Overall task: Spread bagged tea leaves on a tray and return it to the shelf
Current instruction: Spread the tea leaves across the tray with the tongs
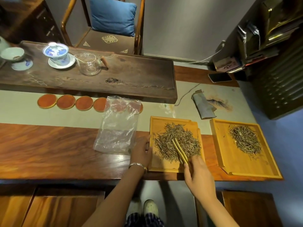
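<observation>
The tea leaves [177,141] lie in a loose heap on the near bamboo tray [165,166], which sits at the front edge of the wooden table [49,148]. The right hand [199,176] pinches a pair of bamboo tongs [180,150], whose tips rest in the middle of the heap. The left hand [141,151] lies with straight fingers against the tray's left rim, steadying it and gripping nothing. The empty plastic bag [117,126] lies flat just to the left of the tray, its corner near the left hand.

Risks, as judged from this position:
- The heap reaches close to the tray's right rim; a sweep of the tongs toward that side could flick leaves over the low wall onto the table.
- The tray's near edge is close to the table's front edge; a pull toward the body could tip it off.
- The leaves look dry and slender; hard pressure from the tongs would likely break them.
- A second bamboo tray [262,167] with its own tea pile [245,139] stands just to the right; stray leaves could mix between the two.

No shelf can be identified with certainty, so the return path cannot be assessed.
</observation>
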A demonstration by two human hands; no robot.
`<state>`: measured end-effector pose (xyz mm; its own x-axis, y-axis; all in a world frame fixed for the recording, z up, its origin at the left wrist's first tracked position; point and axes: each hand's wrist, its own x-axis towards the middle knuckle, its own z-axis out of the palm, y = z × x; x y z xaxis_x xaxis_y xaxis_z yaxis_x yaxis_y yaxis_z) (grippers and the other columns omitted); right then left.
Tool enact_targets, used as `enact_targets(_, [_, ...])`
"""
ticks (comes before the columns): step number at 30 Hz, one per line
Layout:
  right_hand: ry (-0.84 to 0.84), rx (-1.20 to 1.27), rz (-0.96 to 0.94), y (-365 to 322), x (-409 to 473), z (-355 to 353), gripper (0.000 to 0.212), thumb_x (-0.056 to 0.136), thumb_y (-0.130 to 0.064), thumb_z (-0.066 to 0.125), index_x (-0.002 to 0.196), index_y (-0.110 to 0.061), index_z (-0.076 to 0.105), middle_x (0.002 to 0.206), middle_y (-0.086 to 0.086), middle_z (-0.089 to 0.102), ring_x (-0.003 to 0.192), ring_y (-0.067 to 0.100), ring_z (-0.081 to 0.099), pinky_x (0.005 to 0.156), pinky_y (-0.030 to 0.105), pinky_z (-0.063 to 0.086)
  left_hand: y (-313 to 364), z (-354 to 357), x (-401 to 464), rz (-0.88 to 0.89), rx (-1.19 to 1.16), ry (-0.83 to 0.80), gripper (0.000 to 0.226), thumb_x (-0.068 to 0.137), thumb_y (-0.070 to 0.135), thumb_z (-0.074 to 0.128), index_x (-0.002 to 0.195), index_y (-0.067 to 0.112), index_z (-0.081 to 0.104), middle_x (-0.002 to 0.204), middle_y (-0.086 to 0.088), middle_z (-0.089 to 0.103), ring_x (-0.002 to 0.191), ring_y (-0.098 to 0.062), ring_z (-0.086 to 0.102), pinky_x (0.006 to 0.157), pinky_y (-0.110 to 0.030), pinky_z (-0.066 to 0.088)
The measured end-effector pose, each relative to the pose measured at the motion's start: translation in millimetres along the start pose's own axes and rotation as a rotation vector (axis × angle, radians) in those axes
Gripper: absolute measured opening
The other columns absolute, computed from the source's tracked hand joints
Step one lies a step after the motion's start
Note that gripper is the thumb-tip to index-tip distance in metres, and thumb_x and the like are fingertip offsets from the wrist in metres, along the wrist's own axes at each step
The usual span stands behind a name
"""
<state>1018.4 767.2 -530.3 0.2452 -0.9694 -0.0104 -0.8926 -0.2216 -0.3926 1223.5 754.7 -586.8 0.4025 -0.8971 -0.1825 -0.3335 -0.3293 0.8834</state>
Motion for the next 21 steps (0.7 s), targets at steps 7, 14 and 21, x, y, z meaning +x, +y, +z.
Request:
enact_targets(7, [-0.049, -0.026, -0.040, -6, -6, 9, 0.006, 0.089, -0.017, 0.059, 0.090, -0.015, 0.054, 0.084, -0.004, 0.048, 0.074, 0.012, 0.050, 0.056, 0.019, 0.036, -4, 1, 2, 0.014, 0.006, 0.007, 0.050, 0.079, 0.000, 0.060, 0.126, 0.018, 0.057, 0.124, -0.003, 0.061, 0.109, -0.017, 0.058, 0.096, -0.027, 0.045])
enact_targets(14, [-0.104, -0.019, -0.069, -7, -11, 14, 0.005, 0.089, -0.017, 0.058, 0.090, -0.016, 0.053, 0.084, -0.003, 0.048, 0.072, 0.014, 0.051, 0.052, 0.020, 0.038, -2, -1, 0, 0.018, 0.039, -0.009, 0.049, 0.082, 0.004, 0.060, 0.127, 0.021, 0.056, 0.127, 0.001, 0.060, 0.101, -0.005, 0.054, 0.092, -0.019, 0.039])
enact_targets(21, [-0.047, 0.033, -0.021, -5, -19, 10, 0.011, 0.087, -0.016, 0.060, 0.087, -0.019, 0.050, 0.080, -0.008, 0.044, 0.067, 0.008, 0.046, 0.046, 0.010, 0.029, -4, -2, 0, -0.006, 0.048, -0.020, 0.049, 0.084, 0.006, 0.059, 0.130, 0.025, 0.053, 0.121, 0.005, 0.061, 0.094, 0.003, 0.047, 0.096, -0.024, 0.038])
